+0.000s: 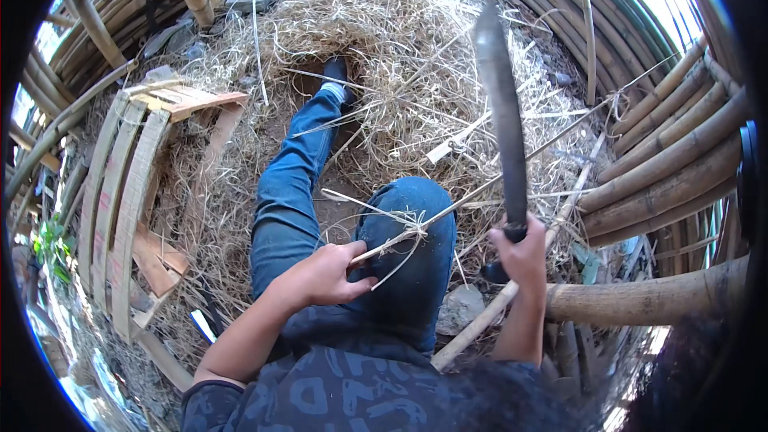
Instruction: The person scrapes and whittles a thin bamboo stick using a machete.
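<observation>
A: State of your hands?

B: Your left hand (332,274) is nearly closed, pinching the near end of a thin pale strip (472,194). Your right hand (522,252) is wrapped round the handle of a long dark knife (502,104), blade pointing far.

A: Position of the strip?

B: Above your bent right knee (404,264), slanting far right; curled fibres (414,228) bunch on it. It crosses the blade in view; contact, cannot tell.

A: Surroundings?

B: Slatted wooden crate (134,224) left, pale shavings (384,16) far, bamboo poles (672,144) right.
</observation>
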Motion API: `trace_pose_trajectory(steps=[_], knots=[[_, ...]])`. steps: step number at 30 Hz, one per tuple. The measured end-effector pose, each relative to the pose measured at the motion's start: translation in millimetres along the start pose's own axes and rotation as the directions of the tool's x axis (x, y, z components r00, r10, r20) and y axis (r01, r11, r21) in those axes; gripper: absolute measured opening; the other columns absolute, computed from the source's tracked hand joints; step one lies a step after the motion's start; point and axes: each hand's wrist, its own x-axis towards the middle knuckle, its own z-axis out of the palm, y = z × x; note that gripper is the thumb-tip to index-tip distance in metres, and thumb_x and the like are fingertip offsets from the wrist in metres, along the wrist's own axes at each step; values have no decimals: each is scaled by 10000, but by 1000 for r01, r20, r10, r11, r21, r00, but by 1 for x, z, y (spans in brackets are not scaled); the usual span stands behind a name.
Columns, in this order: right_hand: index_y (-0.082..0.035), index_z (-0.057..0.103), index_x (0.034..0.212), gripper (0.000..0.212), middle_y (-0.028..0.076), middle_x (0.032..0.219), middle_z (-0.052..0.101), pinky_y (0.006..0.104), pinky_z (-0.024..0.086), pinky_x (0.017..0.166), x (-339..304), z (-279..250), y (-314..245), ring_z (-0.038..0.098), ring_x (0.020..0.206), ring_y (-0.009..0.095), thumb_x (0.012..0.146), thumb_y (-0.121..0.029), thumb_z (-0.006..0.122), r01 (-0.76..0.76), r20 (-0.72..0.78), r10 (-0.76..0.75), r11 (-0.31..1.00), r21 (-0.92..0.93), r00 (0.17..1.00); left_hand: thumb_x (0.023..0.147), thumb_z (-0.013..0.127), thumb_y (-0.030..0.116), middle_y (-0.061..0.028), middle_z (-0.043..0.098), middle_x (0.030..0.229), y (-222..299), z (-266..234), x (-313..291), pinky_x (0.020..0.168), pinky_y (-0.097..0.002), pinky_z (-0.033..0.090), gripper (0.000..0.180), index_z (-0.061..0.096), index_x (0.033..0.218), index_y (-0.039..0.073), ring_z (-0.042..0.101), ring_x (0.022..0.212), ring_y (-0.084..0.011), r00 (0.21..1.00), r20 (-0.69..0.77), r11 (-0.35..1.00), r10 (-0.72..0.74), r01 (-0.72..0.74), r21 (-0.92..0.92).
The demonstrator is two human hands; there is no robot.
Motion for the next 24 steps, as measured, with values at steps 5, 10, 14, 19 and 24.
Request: trace_pose_trajectory(steps=[5,10,14,19,24], knots=[[32,620,897,217,112,662,580,369,465,619,44,-37,-5,583,614,232,733,-91,692,35,-187,-121,913,-407,975,805,718,368,-276,635,854,-6,-7,-3,740,-456,498,463,570,996,-28,634,861,-433,995,90,999,-41,40,8],[32,615,899,176,185,716,615,436,484,637,45,-27,-31,631,647,326,758,-73,619,38,-222,-192,831,-554,956,816,716,392,-278,635,840,-22,0,-10,740,-468,500,470,550,997,-9,635,868,-439,995,79,999,53,-52,-8],[42,596,844,129,169,676,614,428,478,598,21,9,-45,635,619,281,751,-47,607,69,-128,-167,830,-554,978,806,725,450,-219,593,622,-21,-1,-20,603,-468,476,529,486,1007,24,635,678,-425,993,-37,993,115,-114,45],[41,573,803,122,110,603,556,357,444,549,6,6,-45,555,547,190,726,-41,620,43,-37,-63,916,-398,997,813,725,441,-219,607,648,-26,-7,-18,588,-461,476,480,520,939,25,632,665,-414,989,-48,988,140,-136,71],[3,589,749,153,26,626,569,281,433,537,9,-23,-44,534,573,97,690,-58,716,-112,22,121,962,-248,992,886,654,386,-221,651,730,-24,-16,-7,647,-485,507,394,581,816,5,639,737,-421,995,8,992,99,-99,72]])
